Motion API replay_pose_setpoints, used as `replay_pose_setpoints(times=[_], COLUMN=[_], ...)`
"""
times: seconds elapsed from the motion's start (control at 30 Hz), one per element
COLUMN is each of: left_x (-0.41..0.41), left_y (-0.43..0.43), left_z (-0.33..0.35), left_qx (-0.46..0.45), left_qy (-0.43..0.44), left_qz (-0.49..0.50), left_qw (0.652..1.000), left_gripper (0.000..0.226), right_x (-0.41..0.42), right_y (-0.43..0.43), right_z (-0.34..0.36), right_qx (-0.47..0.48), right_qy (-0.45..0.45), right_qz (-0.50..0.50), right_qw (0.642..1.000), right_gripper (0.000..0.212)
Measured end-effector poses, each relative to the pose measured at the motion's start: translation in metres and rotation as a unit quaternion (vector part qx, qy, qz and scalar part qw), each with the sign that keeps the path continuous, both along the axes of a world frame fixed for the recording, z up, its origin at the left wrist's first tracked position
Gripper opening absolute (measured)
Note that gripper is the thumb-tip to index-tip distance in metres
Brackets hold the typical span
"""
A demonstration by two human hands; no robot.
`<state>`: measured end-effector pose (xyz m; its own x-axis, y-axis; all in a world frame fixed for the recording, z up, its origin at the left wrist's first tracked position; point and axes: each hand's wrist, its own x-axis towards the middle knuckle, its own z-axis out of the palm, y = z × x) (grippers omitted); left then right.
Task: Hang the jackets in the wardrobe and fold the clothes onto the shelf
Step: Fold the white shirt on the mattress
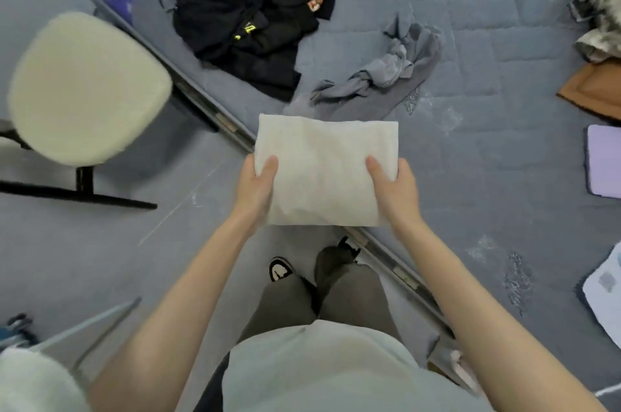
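Over the bed's (470, 41) edge, both hands grip a folded white garment (324, 173); next, carrying it level to the shelf.

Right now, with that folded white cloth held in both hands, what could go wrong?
1. The left hand and right hand grip the folded white cloth only at its near part, thumbs on top. The far half may sag and the fold could come undone while it is carried.
2. The chair stands close on the left, so turning that way might bump it.
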<state>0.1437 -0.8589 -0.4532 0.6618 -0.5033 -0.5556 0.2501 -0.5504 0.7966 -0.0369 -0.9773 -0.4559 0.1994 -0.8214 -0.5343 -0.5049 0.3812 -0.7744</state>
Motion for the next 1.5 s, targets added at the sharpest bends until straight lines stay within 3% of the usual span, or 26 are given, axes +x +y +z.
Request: replay_pose_setpoints(times=[0.23,0.4,0.67,0.87,1.03,1.33,1.5], left_x=[0.077,0.101,0.084,0.039,0.004,-0.053,-0.08], left_y=[0.14,0.233,0.326,0.363,0.4,0.502,0.569], left_z=[0.06,0.1,0.148,0.198,0.251,0.368,0.441], left_qx=[-0.009,-0.002,0.011,0.046,0.068,0.092,0.132], left_qy=[-0.085,-0.142,-0.178,-0.213,-0.26,-0.339,-0.389], left_qz=[0.189,0.341,0.54,0.675,0.732,0.764,0.754], left_qw=[0.978,0.929,0.822,0.705,0.626,0.542,0.512], left_gripper=[0.033,0.042,0.042,0.044,0.042,0.026,0.037], right_x=[0.141,0.224,0.31,0.341,0.344,0.32,0.299], right_y=[0.074,0.139,0.224,0.29,0.355,0.489,0.563], right_z=[0.052,0.091,0.143,0.191,0.238,0.349,0.419], right_qx=[-0.05,-0.051,-0.035,-0.029,-0.013,0.07,0.085], right_qy=[-0.052,-0.091,-0.148,-0.189,-0.22,-0.29,-0.339], right_qz=[0.197,0.354,0.576,0.714,0.779,0.82,0.835], right_qw=[0.978,0.929,0.803,0.674,0.587,0.488,0.424], right_gripper=[0.028,0.019,0.031,0.028,0.03,0.031,0.034])
